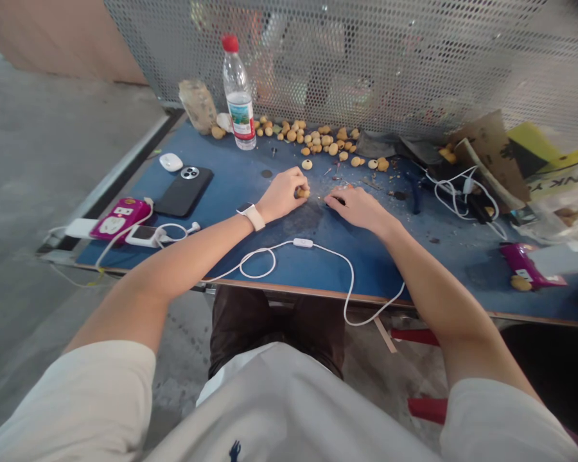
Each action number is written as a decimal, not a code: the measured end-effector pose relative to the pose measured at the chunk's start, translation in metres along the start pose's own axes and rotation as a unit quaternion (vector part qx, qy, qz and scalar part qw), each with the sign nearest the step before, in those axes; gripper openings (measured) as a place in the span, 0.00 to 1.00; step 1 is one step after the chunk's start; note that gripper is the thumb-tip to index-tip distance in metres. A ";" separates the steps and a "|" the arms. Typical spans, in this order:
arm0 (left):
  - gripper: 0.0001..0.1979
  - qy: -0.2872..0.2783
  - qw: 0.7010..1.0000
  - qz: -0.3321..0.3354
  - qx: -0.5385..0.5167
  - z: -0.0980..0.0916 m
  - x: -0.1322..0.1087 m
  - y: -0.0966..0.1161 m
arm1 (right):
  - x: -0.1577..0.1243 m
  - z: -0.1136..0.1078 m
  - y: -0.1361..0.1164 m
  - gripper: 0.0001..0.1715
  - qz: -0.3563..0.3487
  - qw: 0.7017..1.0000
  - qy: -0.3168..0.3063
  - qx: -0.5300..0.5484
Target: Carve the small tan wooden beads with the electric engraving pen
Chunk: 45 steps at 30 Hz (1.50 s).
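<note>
From the head view we count two hands, close together but apart. Our left hand (282, 196) pinches one small round tan fruit (303, 192) at its fingertips, above the blue table (250, 256). Our right hand (359, 208) rests fingers-down just beside it; we cannot tell whether it holds anything. Dozens more tan fruits (313, 138) lie beyond, near one water bottle (238, 93).
</note>
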State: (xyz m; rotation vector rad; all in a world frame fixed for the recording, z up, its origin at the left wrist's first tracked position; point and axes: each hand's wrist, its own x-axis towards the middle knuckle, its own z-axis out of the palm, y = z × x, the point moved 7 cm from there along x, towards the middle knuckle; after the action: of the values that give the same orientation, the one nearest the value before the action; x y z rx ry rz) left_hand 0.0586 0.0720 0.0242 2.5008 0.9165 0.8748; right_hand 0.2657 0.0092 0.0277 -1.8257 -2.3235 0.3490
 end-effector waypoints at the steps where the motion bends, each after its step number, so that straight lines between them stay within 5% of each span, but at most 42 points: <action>1: 0.07 0.000 1.000 0.000 0.001 0.000 0.000 0.000 | 0.000 0.000 0.000 0.29 -0.001 1.000 0.001 -0.003; 45: 0.10 -0.007 1.000 0.024 0.013 0.006 0.002 0.003 | 0.000 -0.006 -0.004 0.29 -0.017 1.000 -0.016 0.013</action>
State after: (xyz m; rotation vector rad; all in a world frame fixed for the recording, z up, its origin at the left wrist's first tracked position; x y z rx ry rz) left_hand 0.0647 0.0705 0.0217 2.5582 0.8708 0.8636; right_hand 0.2634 0.0085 0.0343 -1.7800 -2.3576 0.4046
